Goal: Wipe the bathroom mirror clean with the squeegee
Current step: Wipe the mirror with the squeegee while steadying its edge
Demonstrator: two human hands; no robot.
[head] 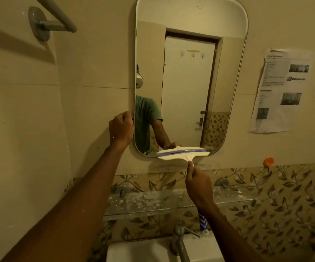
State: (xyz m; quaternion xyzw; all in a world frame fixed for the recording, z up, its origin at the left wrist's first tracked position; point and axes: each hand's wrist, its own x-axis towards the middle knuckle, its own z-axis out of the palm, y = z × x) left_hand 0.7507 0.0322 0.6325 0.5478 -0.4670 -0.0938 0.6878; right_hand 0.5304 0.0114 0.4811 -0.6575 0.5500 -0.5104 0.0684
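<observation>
Nearest the lens ran the left arm. At its end, the left hand had its fingers curled on the left edge of the mirror, apparently steadying it. The right hand had fingers and thumb clenched around the handle of the squeegee, whose blade lay slightly tilted across the mirror's bottom edge. The stroke looked almost complete. Finishing well likely meant even pressure, the blade flat to the glass and carried off the rim, above the glass shelf.
</observation>
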